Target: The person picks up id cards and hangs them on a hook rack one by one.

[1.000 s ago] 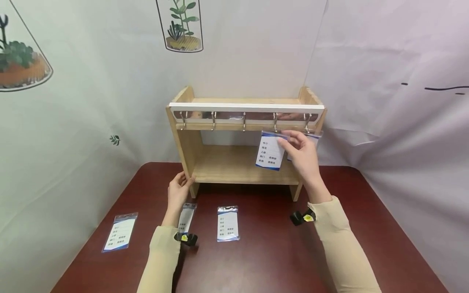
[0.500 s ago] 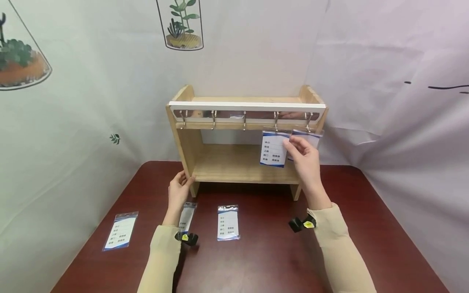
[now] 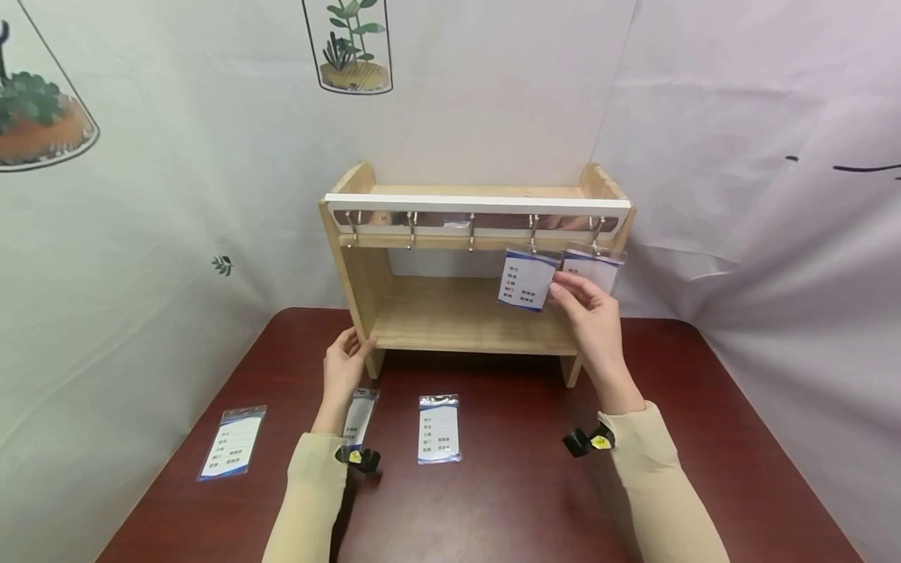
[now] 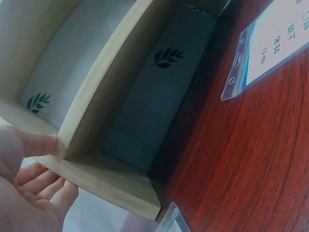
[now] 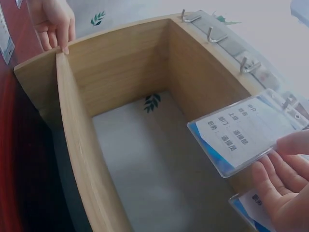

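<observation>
My right hand [image 3: 593, 317] pinches the right edge of a clear plastic ID badge holder [image 3: 528, 279] with a white and blue card in it. The holder's top edge is at the second hook from the right [image 3: 534, 232]. Beside it, another badge holder [image 3: 594, 266] hangs at the rightmost hook, partly hidden by my right hand. At the lower left corner of a small wooden shelf [image 3: 450, 338], my left hand [image 3: 342, 367] grips the side panel [image 4: 101, 181], its thumb on the front of the board in the left wrist view.
On the dark red table [image 3: 507, 500] lie a badge holder in the middle [image 3: 439, 430], one at the far left [image 3: 232, 443] and one partly under the left forearm [image 3: 360, 414]. Three hooks to the left, including the middle hook [image 3: 472, 232], carry nothing. A patterned white cloth [image 3: 176, 195] stands behind.
My right hand has slid down along the badge holder's edge and slightly right, from its top toward its middle. The holder has swung a little. The left hand keeps its grip.
</observation>
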`<action>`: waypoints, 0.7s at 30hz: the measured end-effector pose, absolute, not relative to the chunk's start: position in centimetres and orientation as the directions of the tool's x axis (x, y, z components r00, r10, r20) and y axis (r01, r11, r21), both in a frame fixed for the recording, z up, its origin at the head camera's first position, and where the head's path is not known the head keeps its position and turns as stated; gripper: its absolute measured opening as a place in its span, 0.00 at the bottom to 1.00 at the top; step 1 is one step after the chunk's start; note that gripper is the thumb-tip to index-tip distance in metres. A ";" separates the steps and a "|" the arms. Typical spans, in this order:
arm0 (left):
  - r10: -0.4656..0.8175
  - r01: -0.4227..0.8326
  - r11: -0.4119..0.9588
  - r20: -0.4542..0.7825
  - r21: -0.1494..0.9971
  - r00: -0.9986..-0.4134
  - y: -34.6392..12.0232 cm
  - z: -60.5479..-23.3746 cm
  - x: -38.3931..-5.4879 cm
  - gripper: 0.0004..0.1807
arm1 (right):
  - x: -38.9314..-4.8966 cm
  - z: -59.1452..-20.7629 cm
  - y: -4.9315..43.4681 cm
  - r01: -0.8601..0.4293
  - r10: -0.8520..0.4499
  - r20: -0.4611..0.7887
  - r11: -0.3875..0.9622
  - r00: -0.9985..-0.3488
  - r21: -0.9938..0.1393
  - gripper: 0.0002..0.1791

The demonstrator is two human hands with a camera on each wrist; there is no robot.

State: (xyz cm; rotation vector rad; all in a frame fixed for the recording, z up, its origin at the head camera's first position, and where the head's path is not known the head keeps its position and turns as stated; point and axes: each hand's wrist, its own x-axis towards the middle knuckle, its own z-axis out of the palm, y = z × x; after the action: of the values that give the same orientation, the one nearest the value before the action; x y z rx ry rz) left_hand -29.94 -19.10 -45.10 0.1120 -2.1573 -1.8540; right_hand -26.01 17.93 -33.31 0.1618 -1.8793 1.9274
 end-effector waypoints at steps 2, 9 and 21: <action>-0.248 0.135 0.168 0.175 0.977 -0.953 -19.1 -45.1 -30.0 0.27 | -25.9 -33.4 18.1 -0.390 0.228 0.384 0.017 -0.895 -0.921 0.17; -0.236 0.114 0.184 0.156 0.976 -0.959 -19.2 -45.1 -29.9 0.28 | -25.4 -34.4 18.8 -0.354 0.225 0.358 0.058 -0.906 -0.933 0.18; -0.221 0.113 0.196 0.156 0.974 -0.963 -19.3 -44.9 -30.1 0.27 | -24.6 -37.5 20.3 -0.269 0.168 0.287 0.123 -0.943 -0.955 0.21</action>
State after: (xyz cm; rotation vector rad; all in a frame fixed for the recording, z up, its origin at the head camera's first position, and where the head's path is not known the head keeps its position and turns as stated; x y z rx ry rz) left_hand -30.11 -19.32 -44.91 0.1030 -2.2111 -1.8377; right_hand -24.56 20.28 -37.53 0.0983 -2.0826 1.8835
